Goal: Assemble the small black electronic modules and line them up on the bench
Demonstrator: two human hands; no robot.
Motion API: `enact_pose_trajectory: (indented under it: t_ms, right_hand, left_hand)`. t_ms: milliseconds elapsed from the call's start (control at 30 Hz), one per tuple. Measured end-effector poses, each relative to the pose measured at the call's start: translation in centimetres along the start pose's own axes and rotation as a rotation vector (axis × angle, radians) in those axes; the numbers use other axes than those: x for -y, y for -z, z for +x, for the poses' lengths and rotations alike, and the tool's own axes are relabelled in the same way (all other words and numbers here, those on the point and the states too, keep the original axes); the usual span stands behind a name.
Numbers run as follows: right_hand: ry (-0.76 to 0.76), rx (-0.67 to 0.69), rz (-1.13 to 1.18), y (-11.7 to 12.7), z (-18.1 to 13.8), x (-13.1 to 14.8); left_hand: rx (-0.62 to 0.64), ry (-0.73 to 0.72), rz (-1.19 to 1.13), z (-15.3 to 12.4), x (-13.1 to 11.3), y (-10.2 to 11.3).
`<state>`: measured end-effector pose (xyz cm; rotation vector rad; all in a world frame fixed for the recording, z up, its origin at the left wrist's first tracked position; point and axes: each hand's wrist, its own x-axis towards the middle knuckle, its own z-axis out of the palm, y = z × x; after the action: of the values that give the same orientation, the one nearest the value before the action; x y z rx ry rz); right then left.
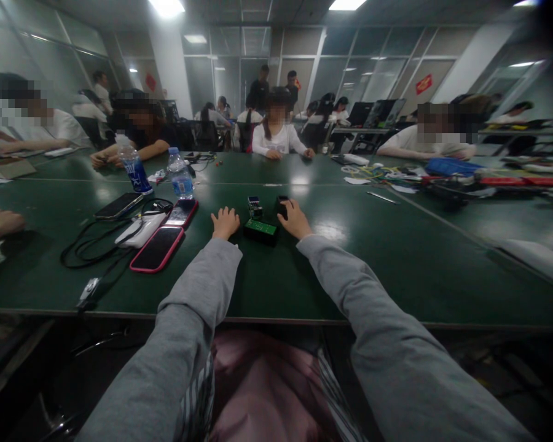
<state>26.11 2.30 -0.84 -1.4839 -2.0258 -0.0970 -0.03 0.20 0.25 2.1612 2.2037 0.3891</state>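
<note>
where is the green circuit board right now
The green board lies on the table between the left hand and right hand, just in front of two small blocks.

glossy green table (396, 245), plastic bottles (179, 175), soft grey cloth sleeves (203, 294).

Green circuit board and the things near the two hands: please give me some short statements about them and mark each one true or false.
1. The green circuit board lies on the table between the two hands. True.
2. The left hand holds a water bottle. False: it rests flat on the table, open; the two bottles stand farther away to the left.
3. The right hand touches a small black block. True.
4. The phone with the pink case lies to the right of the right hand. False: it lies to the left of the left hand.
5. Both sleeves are red. False: they are grey.
</note>
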Motion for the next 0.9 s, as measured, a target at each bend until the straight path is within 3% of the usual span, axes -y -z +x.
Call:
enact_pose_trajectory:
  t_ms: [133, 333, 567, 667, 767, 833, 900]
  right_hand:
    - [-0.051, -0.094, 0.121, -0.1, 0.5, -0.6]
    - [-0.386, -0.166, 0.258, -0.5, 1.3, -2.2]
    - [-0.137, -0.169, 0.098, -0.8, 1.1, -2.0]
    - [-0.248, -0.157, 0.098, -0.5, 1.1, -2.1]
    - [-0.388, -0.230, 0.082, -0.2, 1.0, -2.4]
    - [-0.386, -0.277, 0.065, -0.3, 0.8, -2.4]
    - [-0.311, -0.225, 0.035, -0.5, 0.6, -2.1]
  left_hand:
    - [-0.014, -0.006, -0.007, 0.0, 0.1, -0.1]
    - [0.006, 0.010, -0.021, 0.0, 0.0, 0.1]
    - [-0.011, 0.004, -0.001, -0.2, -0.1, 0.1]
    - [-0.018, 0.000, 0.000, -0.1, 0.0, 0.0]
    - [-0.031, -0.004, -0.002, 0.0, 0.1, -0.2]
    - [-0.028, -0.007, -0.004, 0.0, 0.2, -0.2]
    - [-0.017, -0.006, -0.008, 0.0, 0.2, -0.1]
